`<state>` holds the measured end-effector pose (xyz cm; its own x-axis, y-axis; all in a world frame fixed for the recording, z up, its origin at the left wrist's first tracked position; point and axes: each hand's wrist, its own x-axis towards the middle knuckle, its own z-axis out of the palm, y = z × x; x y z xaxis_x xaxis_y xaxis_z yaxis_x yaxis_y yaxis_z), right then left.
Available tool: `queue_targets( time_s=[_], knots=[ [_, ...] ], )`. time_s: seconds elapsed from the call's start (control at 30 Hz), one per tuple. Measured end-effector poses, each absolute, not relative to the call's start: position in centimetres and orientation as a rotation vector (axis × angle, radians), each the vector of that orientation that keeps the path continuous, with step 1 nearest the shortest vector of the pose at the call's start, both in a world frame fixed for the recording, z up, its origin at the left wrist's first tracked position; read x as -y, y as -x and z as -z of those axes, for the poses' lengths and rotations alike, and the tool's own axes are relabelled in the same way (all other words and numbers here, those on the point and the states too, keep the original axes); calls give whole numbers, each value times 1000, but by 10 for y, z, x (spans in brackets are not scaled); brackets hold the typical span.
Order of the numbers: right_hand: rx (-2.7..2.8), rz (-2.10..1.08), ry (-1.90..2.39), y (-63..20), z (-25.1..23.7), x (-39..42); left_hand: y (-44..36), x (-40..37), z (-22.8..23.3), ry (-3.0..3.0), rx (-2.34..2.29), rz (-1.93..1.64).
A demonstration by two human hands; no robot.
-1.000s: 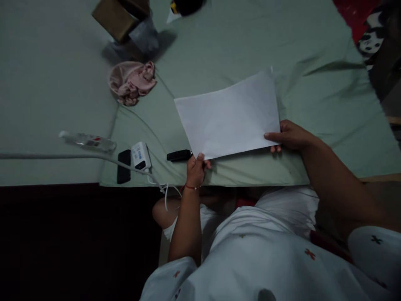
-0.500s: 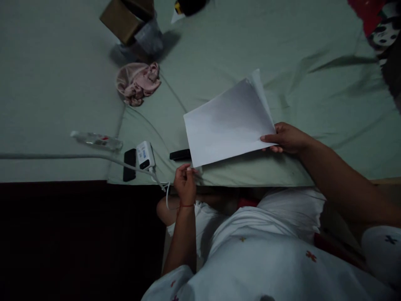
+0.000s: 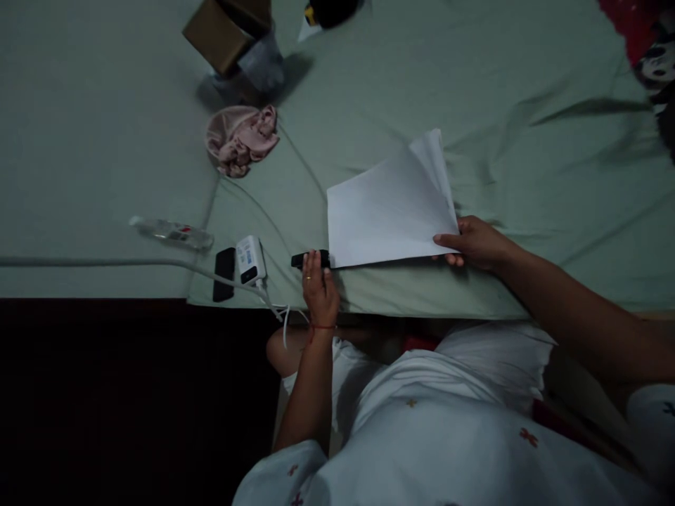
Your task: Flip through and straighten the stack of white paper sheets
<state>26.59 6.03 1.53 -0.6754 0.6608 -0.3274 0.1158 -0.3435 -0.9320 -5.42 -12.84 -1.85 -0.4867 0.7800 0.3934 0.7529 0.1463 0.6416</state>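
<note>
Blank paper (image 3: 387,214); no legible writing

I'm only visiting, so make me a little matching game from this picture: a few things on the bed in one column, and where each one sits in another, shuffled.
Things:
1. white paper sheets
2. black marker
3. pink cloth
4. clear bottle

Places:
A. lying on its side at the left, near the bed edge
B. under the fingertips of the left hand
C. bunched up beside the brown box
D. pinched at a corner by the right hand

Pairs: 1-D, 2-B, 3-C, 4-A
</note>
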Motion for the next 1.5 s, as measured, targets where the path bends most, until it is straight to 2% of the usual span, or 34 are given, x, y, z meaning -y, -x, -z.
queue_targets(
  time_s=[0.2, 0.57, 0.7, 0.93, 1.1, 1.23, 1.37, 1.5],
  knots=[
    [1593, -2095, 994, -263, -21, -57, 60, 134, 22, -1637, -2349, -1275],
    [1649, -2082, 1113, -262, -15, -57, 65, 138, 23, -1882, -2453, -919],
    [1670, -1953, 1252, -262, -20, -55, 74, 138, 17, -1936, -2374, -815],
    [1637, -1566, 1247, -271, -13, -63, 56, 138, 26, -1848, -2407, -1135],
    [1404, -1649, 1111, -282, -13, -74, 26, 143, 19, -1559, -2465, -1545],
    [1400, -1649, 1011, -292, -19, -76, 11, 134, 5, -965, -2068, -1906],
    [1452, -1671, 1021, -300, -25, -75, 7, 118, -5, -559, -1604, -1962],
    [1663, -1647, 1041, -306, -24, -78, 6, 111, -2, -571, -1609, -1842]
  ],
)
